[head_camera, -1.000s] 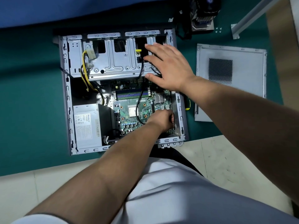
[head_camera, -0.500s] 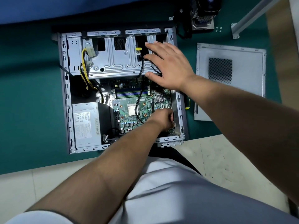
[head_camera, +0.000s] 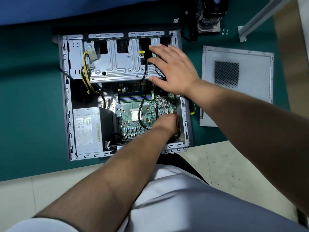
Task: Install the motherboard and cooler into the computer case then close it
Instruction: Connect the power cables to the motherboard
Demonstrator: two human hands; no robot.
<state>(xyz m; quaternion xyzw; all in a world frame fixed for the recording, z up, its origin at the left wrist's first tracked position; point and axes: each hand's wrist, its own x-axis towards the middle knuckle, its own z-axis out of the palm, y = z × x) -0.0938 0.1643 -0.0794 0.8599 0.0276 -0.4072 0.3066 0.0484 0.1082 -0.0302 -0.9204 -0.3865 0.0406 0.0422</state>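
Motherboard (head_camera: 142, 114) mid-frame: stiff, fragile, hold edges. Left hand (head_camera: 168, 124) state unclear on it; right hand (head_camera: 173, 69) flat, fingers spread, on drive cage (head_camera: 117, 64).

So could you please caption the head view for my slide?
Left hand works at the motherboard; right hand rests on the case.

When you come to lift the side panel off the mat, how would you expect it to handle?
The side panel looks like thin sheet metal, so probably light but slightly flexible. Lying flat on the mat, it shouldn't roll or tip. Its folded edges may be sharp, and the smooth face may be slippery.
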